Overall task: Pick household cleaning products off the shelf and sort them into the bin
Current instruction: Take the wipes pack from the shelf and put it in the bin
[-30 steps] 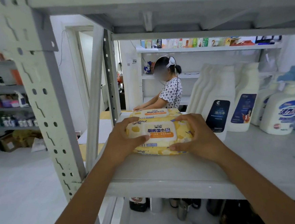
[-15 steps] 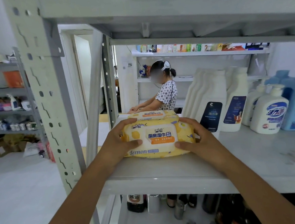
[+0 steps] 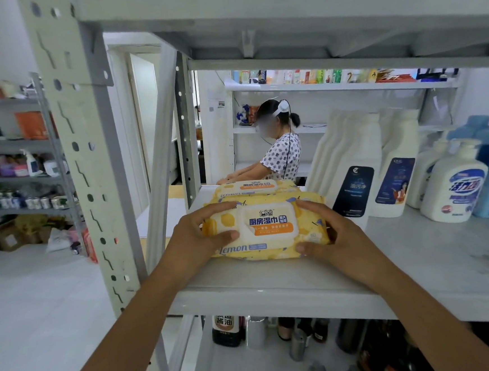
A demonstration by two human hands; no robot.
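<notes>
Yellow wipes pack point(image 3: 266, 230) in head view, frame centre, at front of grey shelf point(image 3: 275, 295) | left hand point(image 3: 196, 241) fingers curl round its left end | right hand point(image 3: 341, 239) fingers curl round its right end | second pack point(image 3: 249, 189) just behind | white bottles point(image 3: 349, 153) centre-right

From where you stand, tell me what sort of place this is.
Likely a stockroom or a small shop's storage area: bare metal rack shelving, detergent bottles lined up beside a yellow wipe pack, and more stocked shelves across the room.
</notes>
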